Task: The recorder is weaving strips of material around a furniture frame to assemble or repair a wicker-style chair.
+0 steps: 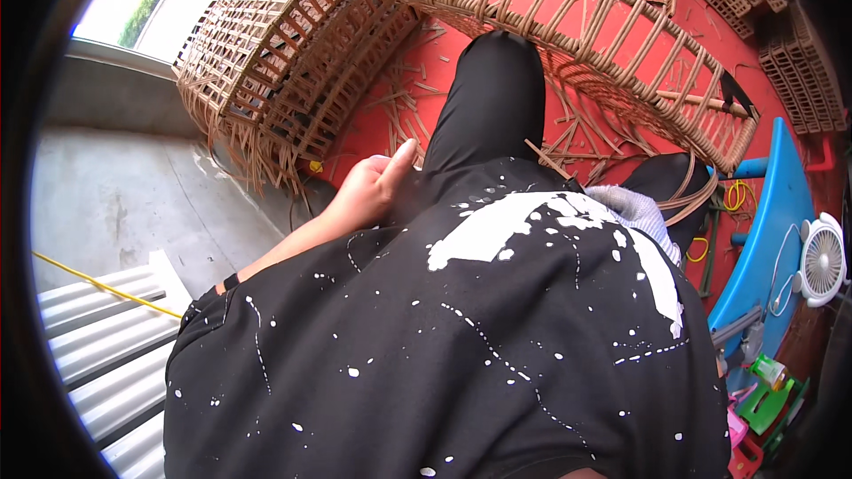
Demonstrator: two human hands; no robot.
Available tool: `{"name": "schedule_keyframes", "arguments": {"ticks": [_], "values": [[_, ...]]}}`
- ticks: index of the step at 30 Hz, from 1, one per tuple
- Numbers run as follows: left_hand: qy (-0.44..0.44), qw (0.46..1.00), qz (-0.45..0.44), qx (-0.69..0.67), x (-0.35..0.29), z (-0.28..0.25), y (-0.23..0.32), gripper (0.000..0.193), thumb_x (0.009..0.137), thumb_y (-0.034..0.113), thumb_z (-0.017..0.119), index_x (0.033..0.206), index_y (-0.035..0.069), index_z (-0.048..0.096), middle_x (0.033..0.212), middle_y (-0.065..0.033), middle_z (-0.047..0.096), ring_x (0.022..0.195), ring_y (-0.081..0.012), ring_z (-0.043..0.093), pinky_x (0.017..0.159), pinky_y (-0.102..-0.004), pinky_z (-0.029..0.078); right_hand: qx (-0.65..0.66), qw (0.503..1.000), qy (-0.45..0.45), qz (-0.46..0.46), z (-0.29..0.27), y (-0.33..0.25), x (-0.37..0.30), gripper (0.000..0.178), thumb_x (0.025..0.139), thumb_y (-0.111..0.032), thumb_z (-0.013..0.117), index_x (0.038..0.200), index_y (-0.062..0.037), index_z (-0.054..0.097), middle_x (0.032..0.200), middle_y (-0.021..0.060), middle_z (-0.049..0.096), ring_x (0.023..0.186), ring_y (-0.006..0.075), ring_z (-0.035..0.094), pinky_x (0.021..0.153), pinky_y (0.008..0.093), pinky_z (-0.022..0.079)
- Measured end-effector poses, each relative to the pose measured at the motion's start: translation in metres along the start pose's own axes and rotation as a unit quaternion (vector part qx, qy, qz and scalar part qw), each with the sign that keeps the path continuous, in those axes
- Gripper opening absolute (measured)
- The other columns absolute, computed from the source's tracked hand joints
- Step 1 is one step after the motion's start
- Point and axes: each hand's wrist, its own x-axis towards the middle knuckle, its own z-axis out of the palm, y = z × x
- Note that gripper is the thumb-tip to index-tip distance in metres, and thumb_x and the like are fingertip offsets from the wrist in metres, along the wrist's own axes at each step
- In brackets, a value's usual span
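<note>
My left hand (380, 188) is beside my left thigh, with one finger or the thumb stretched upward. Its other fingers are mostly hidden, so I cannot tell what they hold, if anything; a small whitish patch shows at its upper edge. In front of my knees an unfinished woven rattan basket frame (577, 31) lies tilted, its bound rim toward me. I cannot make out my right hand. Past my shirt's right edge, a grey-white knitted cloth (635, 208) lies by my right leg, near a loop of rattan strips (692, 201).
A large woven basket (266, 62) stands at the left, loose strip ends hanging down. Cut strips (586, 129) litter the red floor (355, 140). Stacked baskets (803, 71) stand at the far right, near a blue table (759, 239) and a white fan (823, 259). A white slatted panel (111, 319) lies left.
</note>
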Motion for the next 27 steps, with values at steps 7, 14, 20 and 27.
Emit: {"name": "schedule_keyframes", "arguments": {"ticks": [7, 14, 20, 27], "values": [[-0.059, 0.985, -0.146, -0.076, -0.012, -0.018, 0.029, 0.054, 0.094, 0.052, 0.048, 0.077, 0.003, 0.065, 0.058, 0.0005, 0.053, 0.052, -0.0083, 0.049, 0.051, -0.0227, 0.039, 0.086, 0.993, -0.074, 0.021, 0.005, -0.006, 0.003, 0.028, 0.089, -0.009, 0.063, 0.114, 0.0046, 0.061, 0.104, 0.0089, 0.066, 0.097, 0.0135, 0.061, 0.088, 0.0264, 0.048], [0.178, 0.938, -0.154, -0.253, -0.012, -0.012, 0.003, 0.048, 0.086, 0.054, 0.061, 0.078, 0.006, 0.057, 0.06, -0.0013, 0.055, 0.051, -0.0124, 0.055, 0.048, -0.0242, 0.044, 0.118, 0.987, -0.093, 0.048, 0.001, -0.001, 0.002, 0.03, 0.089, -0.009, 0.063, 0.115, 0.0037, 0.061, 0.105, 0.0079, 0.065, 0.098, 0.0133, 0.061, 0.089, 0.0263, 0.047], [0.281, 0.886, -0.166, -0.33, -0.046, -0.064, -0.033, 0.053, 0.084, 0.057, 0.061, 0.083, 0.005, 0.053, 0.061, 0.0052, 0.042, 0.049, -0.0061, 0.041, 0.046, -0.02, 0.036, 0.141, 0.981, -0.094, 0.096, -0.009, 0.0, 0.004, 0.031, 0.086, -0.003, 0.062, 0.116, 0.0034, 0.061, 0.107, 0.0107, 0.065, 0.1, 0.0158, 0.061, 0.09, 0.0276, 0.048], [0.093, 0.941, -0.096, -0.311, -0.033, 0.013, 0.048, 0.058, 0.089, 0.06, 0.051, 0.083, 0.003, 0.057, 0.059, 0.0026, 0.043, 0.051, -0.0087, 0.042, 0.05, -0.0234, 0.035, 0.188, 0.969, -0.074, 0.143, -0.008, -0.015, -0.002, 0.028, 0.088, -0.001, 0.058, 0.115, 0.0043, 0.061, 0.107, 0.0101, 0.066, 0.097, 0.0146, 0.063, 0.089, 0.0271, 0.05]]}}
